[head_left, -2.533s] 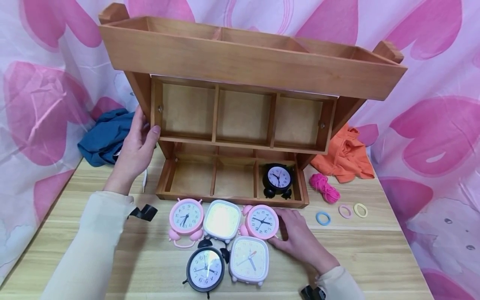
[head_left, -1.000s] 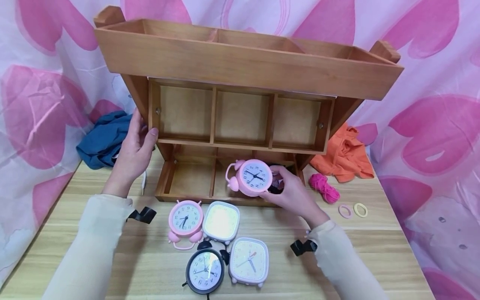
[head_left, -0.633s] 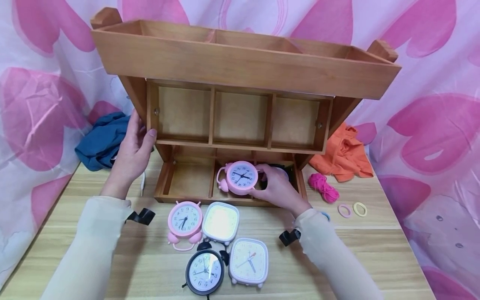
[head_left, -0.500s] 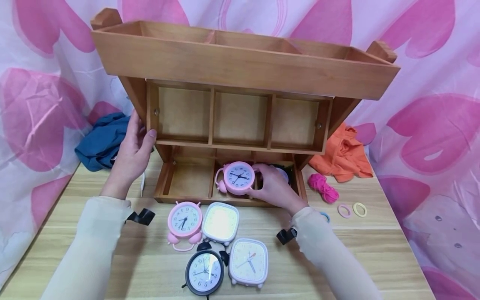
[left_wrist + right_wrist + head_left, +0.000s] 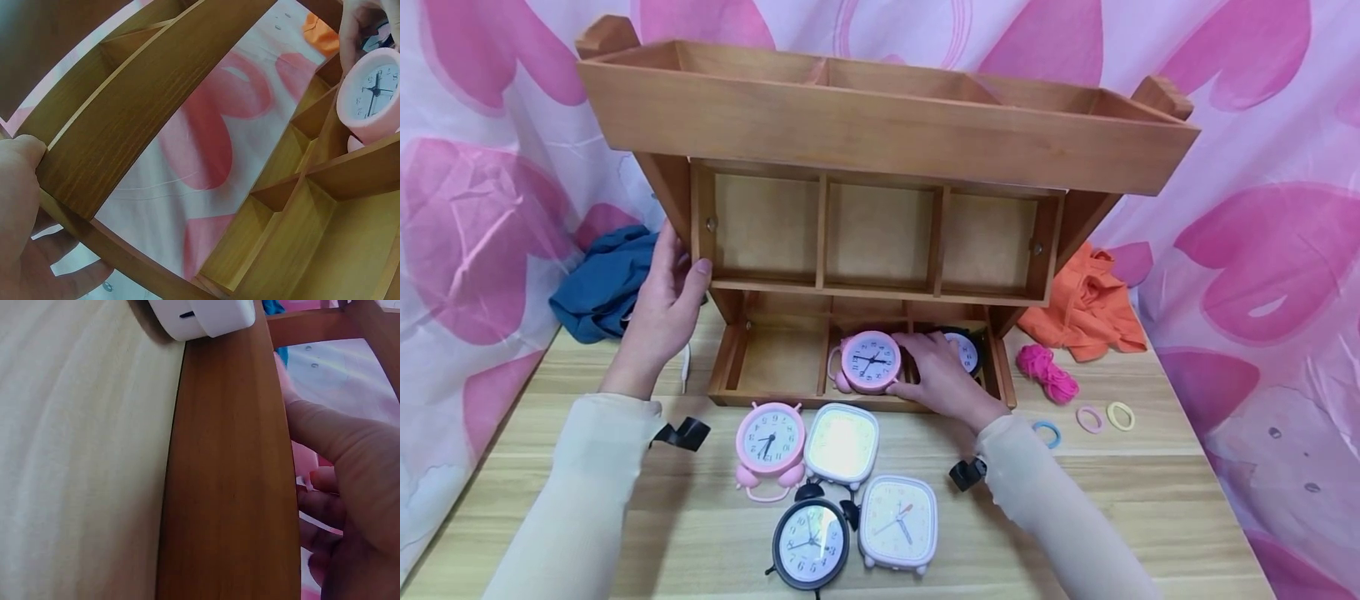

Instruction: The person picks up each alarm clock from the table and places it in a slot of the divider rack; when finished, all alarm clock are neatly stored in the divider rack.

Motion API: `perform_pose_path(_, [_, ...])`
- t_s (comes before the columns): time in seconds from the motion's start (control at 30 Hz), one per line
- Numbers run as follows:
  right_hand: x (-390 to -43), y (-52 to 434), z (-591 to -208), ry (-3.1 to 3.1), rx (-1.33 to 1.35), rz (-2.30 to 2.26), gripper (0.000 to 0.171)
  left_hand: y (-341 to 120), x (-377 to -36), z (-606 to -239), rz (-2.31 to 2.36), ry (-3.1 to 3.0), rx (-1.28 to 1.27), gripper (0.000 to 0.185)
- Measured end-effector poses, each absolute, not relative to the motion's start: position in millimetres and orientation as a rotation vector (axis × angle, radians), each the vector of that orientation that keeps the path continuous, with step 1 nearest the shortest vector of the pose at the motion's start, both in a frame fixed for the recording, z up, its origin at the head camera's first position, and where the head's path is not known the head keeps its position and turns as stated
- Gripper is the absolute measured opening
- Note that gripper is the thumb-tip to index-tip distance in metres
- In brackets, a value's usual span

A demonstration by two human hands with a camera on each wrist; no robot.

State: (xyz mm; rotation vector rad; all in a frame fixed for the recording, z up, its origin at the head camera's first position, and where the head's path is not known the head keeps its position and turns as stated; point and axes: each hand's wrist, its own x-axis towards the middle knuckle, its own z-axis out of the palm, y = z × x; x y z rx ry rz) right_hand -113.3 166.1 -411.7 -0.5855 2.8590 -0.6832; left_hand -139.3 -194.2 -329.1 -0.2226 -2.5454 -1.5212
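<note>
My right hand [image 5: 943, 375] pinches a pink twin-bell alarm clock [image 5: 870, 361] by its right side. The clock lies face up in the middle compartment of the wooden shelf's bottom tier, its bells toward the left. A black alarm clock [image 5: 967, 352] sits in the compartment to the right, partly covered by that hand. On the shelf's left side, my left hand [image 5: 662, 312] grips the upright of the wooden shelf [image 5: 880, 125]; in the left wrist view its thumb [image 5: 25, 150] lies on the wood. The right wrist view has the right hand's fingers beyond the bottom tier's front board [image 5: 228, 469].
Before the shelf lie another pink alarm clock [image 5: 771, 439], a white square clock [image 5: 841, 443], a black twin-bell clock [image 5: 810, 546] and a lilac square clock [image 5: 898, 523]. Pink yarn [image 5: 1047, 375], several rings and orange cloth [image 5: 1090, 308] are right; blue cloth [image 5: 602, 287] is left.
My right hand has lifted the pink alarm clock from the table and brought it up into the bottom tier's middle compartment, shifting left lately. The left hand keeps its grip on the shelf.
</note>
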Motion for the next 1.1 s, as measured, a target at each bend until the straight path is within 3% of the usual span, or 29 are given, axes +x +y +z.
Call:
perform_pose_path(0.2, [-96,179,-404,2.860,-0.554,-0.738,0.088,-193,-137,-328,-1.518,-2.536,-0.220,0.068])
perform_pose_path(0.6, [-42,201,-383,2.824,-0.598,-0.990,0.090,-192,-138,-328,-1.521,-2.524,-0.244,0.067])
perform_pose_path(0.83, [-3,203,-395,2.832,-0.799,-0.988,0.103,-185,-130,-318,-1.517,-2.535,-0.239,0.066])
perform_pose_path(1.1, [32,195,-415,2.667,-0.666,-0.935,0.110,-193,-138,-329,-1.501,-2.529,-0.224,0.066])
